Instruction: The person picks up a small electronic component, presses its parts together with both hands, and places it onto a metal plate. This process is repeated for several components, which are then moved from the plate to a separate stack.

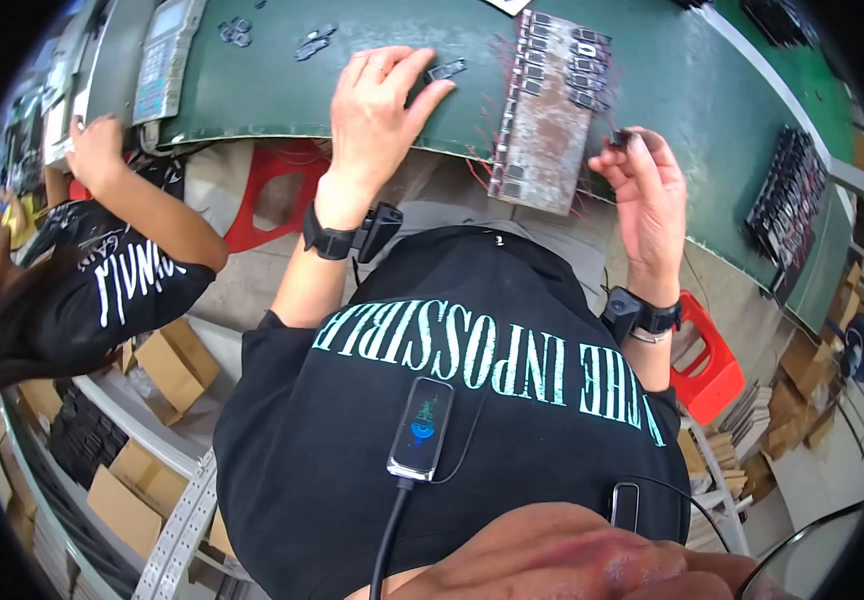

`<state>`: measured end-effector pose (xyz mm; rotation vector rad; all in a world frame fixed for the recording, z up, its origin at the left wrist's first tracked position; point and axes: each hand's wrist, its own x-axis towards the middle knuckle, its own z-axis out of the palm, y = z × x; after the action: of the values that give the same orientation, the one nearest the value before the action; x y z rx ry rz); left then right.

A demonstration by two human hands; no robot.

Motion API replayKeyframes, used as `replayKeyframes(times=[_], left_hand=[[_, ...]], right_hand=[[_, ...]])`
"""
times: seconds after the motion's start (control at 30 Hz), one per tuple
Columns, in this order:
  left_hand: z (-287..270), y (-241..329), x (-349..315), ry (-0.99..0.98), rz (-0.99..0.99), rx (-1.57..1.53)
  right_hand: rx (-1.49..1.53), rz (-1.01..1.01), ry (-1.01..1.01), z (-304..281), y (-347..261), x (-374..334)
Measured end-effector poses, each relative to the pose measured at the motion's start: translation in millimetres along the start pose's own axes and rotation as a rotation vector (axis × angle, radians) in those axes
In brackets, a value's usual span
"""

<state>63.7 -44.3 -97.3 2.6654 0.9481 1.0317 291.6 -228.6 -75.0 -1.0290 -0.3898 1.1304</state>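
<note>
My left hand is over the green tabletop, fingers and thumb apart, holding nothing I can see. Just beyond its fingertips lies a small black rectangular part. At the table's near edge, my right hand pinches a small black part with a thin red wire between thumb and fingers. Between the two hands, a worn metal plate overhangs the edge. Several small black parts with red wires sit at its far right, and a row of similar ones runs along its left side.
Loose black parts lie at the far left of the table, near a grey device with a keypad. A dense rack of black wired parts stands at right. Red stools are below. A co-worker's arm reaches in at left.
</note>
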Motion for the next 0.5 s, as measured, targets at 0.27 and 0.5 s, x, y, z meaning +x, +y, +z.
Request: replayKeyframes(times=[0.27, 0.5], left_hand=[[-4, -10, 3, -0.01, 0.122, 0.023], [-21, 50, 20, -0.135, -0.243, -0.504]], right_hand=[[-0.205, 0.046, -0.022, 12, -7, -3], [-0.427, -0.18, -0.077, 54, -21, -1]])
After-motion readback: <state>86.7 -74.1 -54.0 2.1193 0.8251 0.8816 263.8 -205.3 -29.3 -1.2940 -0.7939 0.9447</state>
